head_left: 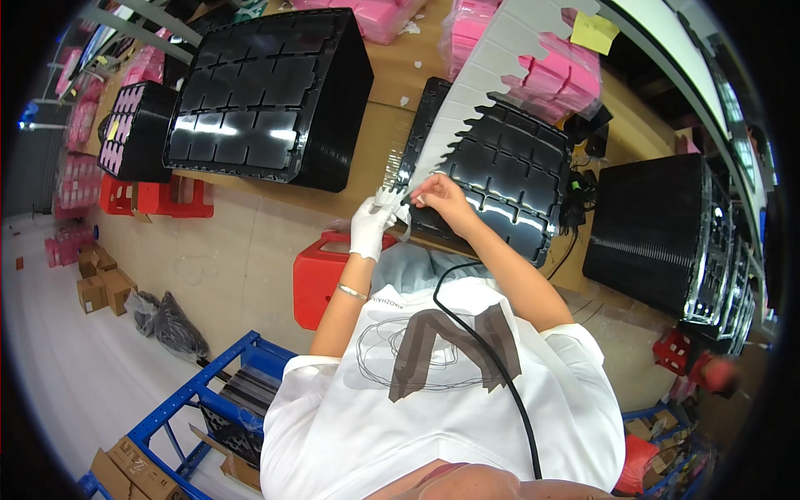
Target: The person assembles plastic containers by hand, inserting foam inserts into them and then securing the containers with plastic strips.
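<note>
My left hand (372,227), in a white glove, is closed with its fingertips together at the lower end of a long pale strip with a jagged edge (467,96). Close beside it, my bare right hand (443,202) pinches something small, too small to name. A bit of translucent film (404,223) hangs below the fingers. Just beyond my left fingertips is a clear, comb-like piece (392,165). Under and right of my right hand lies a black plastic tray with rows of compartments (512,171).
Tall stacks of black trays stand left (258,108) and right (646,225) on the brown worktable (387,71). Pink wrapped packs (554,75) lie at the back. A red stool (317,279) is by my left arm. A black cable (500,362) crosses my shirt. A blue cart (196,387) stands lower left.
</note>
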Motion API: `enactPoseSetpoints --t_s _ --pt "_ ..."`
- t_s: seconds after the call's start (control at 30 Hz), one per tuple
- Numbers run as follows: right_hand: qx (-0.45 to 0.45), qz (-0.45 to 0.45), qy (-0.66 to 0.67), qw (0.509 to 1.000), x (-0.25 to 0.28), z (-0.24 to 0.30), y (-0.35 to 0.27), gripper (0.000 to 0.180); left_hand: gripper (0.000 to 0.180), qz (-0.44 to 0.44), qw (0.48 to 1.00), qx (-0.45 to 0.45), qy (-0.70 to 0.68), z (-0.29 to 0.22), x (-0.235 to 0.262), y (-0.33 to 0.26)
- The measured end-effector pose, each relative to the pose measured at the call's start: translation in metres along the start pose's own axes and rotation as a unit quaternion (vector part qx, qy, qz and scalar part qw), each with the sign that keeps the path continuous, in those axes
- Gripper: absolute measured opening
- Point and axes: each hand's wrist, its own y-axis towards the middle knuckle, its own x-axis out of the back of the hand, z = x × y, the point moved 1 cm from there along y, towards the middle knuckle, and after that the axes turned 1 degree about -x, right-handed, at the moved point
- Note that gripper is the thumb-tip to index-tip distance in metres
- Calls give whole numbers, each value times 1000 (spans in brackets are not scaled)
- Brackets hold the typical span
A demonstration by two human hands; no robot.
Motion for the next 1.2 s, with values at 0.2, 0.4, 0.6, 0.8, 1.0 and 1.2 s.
enactPoseSetpoints --t_s 0.2,0.4,0.6,0.8,1.0,1.2 --pt "-22 1 -122 992 -2 -8 -4 12 14 8 994 -29 -101 5 -17 13" --pt "175 -34 -289 941 -4 34 0 8 20 49 979 -22 -196 4 -20 29" --pt "220 -147 -453 851 83 107 111 11 33 -28 990 21 -134 -28 -35 29" --pt "211 -101 -603 763 110 108 180 12 26 -45 994 34 -89 -29 -39 30" --pt "198 -93 -641 735 105 109 188 17 15 -49 996 49 -54 -25 -32 38" --pt "214 -99 -640 731 106 113 188 15 16 -61 995 62 -50 -26 -32 43"
